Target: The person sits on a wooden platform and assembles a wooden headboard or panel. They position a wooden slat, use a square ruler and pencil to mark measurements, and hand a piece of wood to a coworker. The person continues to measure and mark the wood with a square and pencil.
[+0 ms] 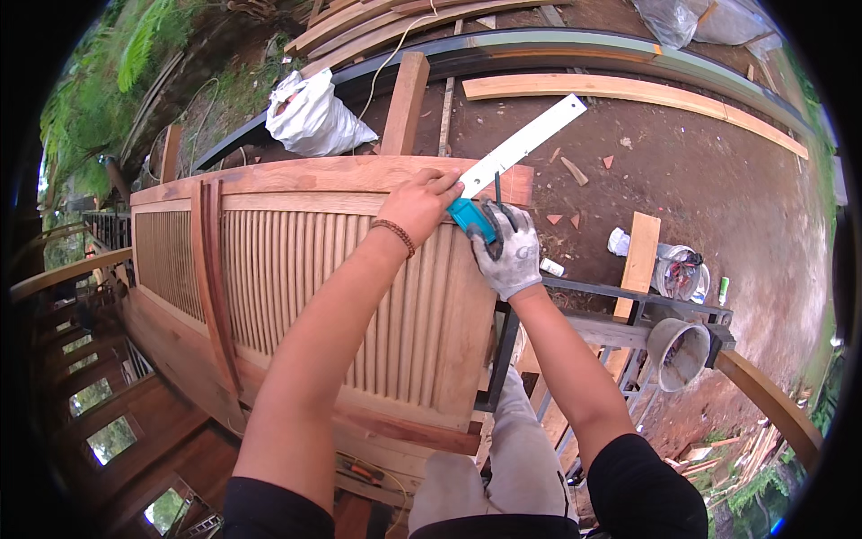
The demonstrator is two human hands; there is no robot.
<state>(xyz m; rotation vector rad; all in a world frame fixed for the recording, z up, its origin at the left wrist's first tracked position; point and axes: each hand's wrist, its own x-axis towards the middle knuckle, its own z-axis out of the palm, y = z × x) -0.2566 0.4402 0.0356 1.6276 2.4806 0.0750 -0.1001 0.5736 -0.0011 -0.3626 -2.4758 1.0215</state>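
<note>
The left hand (420, 211) is bare, and its fingers lie close together, stretched over the joint of a try square (528, 146). They seem to press it down so that it does not slip; whether the thumb grips underneath, I cannot tell. The right hand (507, 251), in a grey and white glove, is bent beside the square's teal stock and pinches a thin dark pencil (497, 186), which stands almost upright near the blade, probably to have the straight edge as its guide.

The square is at upper centre of the frame, across the top rail (314, 180) of a slatted wooden panel (328, 278). Its pale blade points to the upper right and reaches past the rail, over the ground. The stock seems to rest at the rail's lower side, perhaps to keep the angle true.

Farther out, a white sack (314, 117) sits at upper left of centre, a long plank (628, 93) lies at upper right, and a grey bucket (679, 357) is at right, below centre.
</note>
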